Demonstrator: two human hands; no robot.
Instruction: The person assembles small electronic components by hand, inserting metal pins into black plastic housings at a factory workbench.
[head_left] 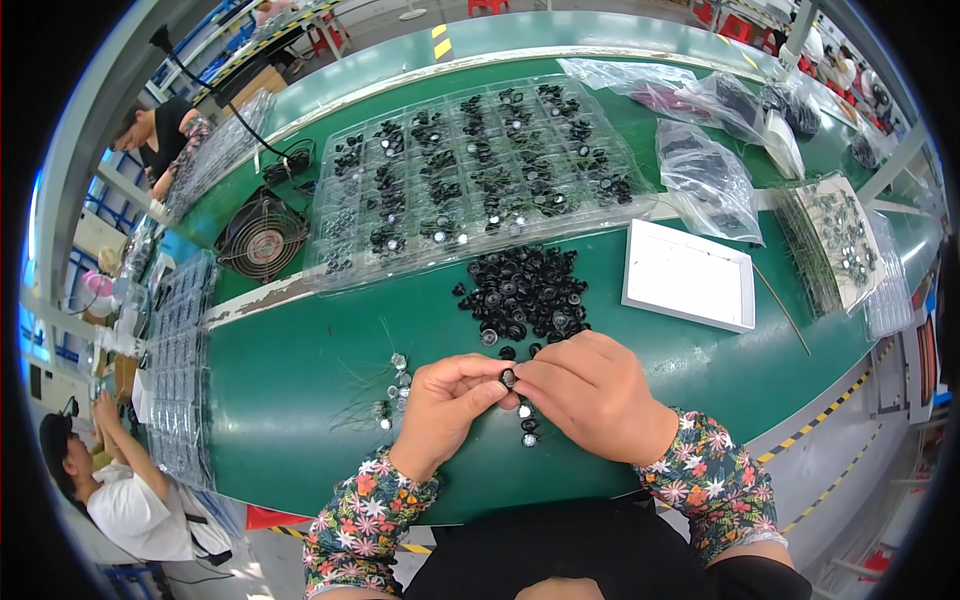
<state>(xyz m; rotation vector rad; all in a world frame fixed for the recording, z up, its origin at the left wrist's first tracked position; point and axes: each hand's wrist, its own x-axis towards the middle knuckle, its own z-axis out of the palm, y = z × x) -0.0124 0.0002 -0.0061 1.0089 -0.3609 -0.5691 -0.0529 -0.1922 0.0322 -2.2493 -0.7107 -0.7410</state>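
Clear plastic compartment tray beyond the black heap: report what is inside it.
The clear plastic tray holds clusters of small black parts, with whitish round pieces among some. What lies beneath the clusters is covered.

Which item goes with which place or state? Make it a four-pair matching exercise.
1. Cooling fan
2. Open white box
3. Small round black piece
4. Large clear compartmented tray

A. Right of the black-parts pile
B. Held between left hand and right hand
C. Beyond the pile, holding clusters of parts
D. Just left of the large tray

Pairs: 1-D, 2-A, 3-B, 4-C
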